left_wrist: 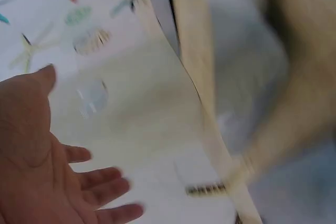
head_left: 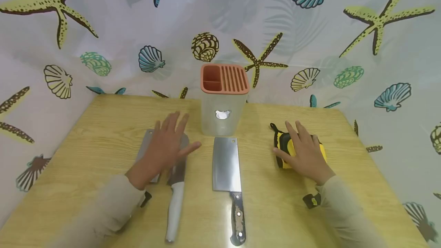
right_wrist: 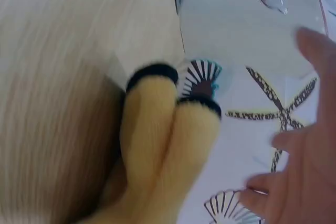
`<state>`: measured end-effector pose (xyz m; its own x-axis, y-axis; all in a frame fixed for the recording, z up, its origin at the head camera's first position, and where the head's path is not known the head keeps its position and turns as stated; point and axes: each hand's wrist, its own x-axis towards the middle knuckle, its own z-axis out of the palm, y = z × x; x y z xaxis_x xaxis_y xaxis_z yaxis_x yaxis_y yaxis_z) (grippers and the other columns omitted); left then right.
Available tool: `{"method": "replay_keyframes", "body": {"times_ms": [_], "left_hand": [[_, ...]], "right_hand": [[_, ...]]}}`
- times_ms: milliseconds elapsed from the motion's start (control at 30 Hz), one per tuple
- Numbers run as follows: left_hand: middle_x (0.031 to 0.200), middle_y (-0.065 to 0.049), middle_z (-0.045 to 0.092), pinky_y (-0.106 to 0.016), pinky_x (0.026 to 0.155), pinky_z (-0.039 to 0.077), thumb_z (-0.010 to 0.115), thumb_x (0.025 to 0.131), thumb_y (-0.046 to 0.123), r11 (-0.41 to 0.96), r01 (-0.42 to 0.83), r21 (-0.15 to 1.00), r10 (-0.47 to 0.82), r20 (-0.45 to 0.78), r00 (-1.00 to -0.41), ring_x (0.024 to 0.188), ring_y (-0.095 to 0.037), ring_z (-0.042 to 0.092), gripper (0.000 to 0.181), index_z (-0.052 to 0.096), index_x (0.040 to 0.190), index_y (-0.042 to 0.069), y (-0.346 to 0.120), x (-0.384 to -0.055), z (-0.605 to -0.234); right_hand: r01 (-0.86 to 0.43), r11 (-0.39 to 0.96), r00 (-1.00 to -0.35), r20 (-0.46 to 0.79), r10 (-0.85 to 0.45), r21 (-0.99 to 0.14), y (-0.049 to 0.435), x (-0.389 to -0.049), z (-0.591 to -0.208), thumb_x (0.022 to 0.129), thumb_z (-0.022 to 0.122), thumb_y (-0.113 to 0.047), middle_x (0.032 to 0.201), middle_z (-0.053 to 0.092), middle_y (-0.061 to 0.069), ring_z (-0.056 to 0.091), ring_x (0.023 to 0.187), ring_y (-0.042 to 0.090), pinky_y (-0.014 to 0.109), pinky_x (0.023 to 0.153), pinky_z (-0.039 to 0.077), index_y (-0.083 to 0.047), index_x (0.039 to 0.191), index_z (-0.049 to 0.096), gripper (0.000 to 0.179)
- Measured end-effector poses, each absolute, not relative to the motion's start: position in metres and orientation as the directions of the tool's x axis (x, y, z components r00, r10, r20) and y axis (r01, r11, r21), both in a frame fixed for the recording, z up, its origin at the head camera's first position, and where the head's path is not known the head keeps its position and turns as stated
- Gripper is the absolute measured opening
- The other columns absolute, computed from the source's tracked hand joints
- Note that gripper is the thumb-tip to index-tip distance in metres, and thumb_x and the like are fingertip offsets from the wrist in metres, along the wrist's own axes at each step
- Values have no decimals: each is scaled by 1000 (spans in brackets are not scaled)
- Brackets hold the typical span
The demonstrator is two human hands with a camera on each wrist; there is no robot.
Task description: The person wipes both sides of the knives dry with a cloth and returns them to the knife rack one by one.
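Note:
My left hand [head_left: 163,148], fingers spread, hovers over a metal blade [head_left: 144,144] at the left and a knife with a white handle [head_left: 175,213]. It hides much of both. To their right a cleaver [head_left: 226,163] lies flat, its worn dark handle toward me. My right hand [head_left: 304,154] is spread over a folded yellow cloth with black trim [head_left: 280,156] and a hanging loop. In the right wrist view the cloth [right_wrist: 152,129] shows two thick folds beside the fingers. Neither hand grips anything.
A translucent knife holder [head_left: 220,119] with an orange slotted lid [head_left: 225,79] stands at the back middle of the wooden table [head_left: 272,209]. Behind and beside the table hangs a white sheet [head_left: 179,22] printed with shells and starfish.

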<state>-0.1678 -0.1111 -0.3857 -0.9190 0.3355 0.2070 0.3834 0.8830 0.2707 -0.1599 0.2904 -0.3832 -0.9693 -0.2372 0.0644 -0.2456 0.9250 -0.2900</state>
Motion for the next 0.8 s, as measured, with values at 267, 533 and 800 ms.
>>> {"method": "replay_keyframes", "body": {"times_ms": [267,533,800], "left_hand": [[82,-6,62,-32,52,48,63,91,54,839,437,324,452,31,-891,67,-20,57,50,62,101,5,-46,-102,-393],[58,2,51,-29,46,38,59,83,71,862,375,342,449,-167,-878,54,-13,49,62,50,54,17,12,-60,-415],[64,-2,56,-28,48,42,67,76,73,895,329,300,406,-244,-881,59,-15,54,65,51,57,13,32,-54,-425]], "right_hand": [[-352,932,-931,-74,-359,-92,330,-148,-387,73,83,-24,149,36,37,46,128,59,75,99,38,0,152,31,97],[-319,948,-947,-32,-319,-11,336,-146,-415,76,78,-14,142,47,36,53,123,55,69,90,49,0,146,39,82],[-256,965,-966,27,-258,62,327,-149,-423,85,68,-6,138,56,27,60,117,47,55,61,56,-7,143,49,60]]}}
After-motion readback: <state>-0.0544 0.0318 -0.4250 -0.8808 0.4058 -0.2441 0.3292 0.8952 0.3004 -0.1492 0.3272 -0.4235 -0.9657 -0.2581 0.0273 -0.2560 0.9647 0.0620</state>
